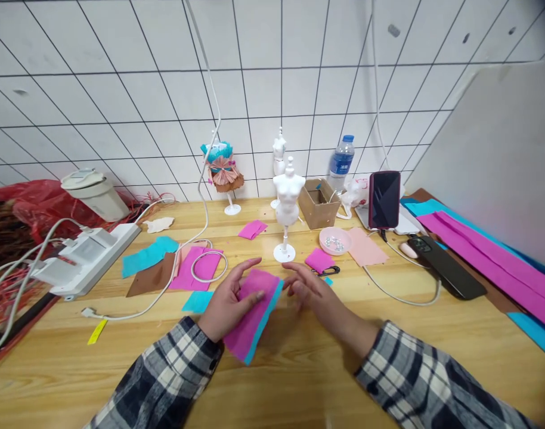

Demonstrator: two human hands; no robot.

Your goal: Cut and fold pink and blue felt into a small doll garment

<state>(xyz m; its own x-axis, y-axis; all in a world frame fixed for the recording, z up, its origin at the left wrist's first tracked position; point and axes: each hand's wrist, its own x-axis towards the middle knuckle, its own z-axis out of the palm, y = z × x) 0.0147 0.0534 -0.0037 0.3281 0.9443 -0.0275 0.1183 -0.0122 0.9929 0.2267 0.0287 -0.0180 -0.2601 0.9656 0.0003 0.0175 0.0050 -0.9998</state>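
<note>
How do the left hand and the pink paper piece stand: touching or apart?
Touching. The head view shows the left hand resting directly on the pink paper piece.

pink paper strip | teal-edged | flat on wooden table, slanted

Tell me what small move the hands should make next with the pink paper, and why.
Probably the right hand should pinch the free right edge of the pink paper. Only the left hand holds it, the right hand hovers open beside it, and the blue strip underneath shows along that edge.
</note>
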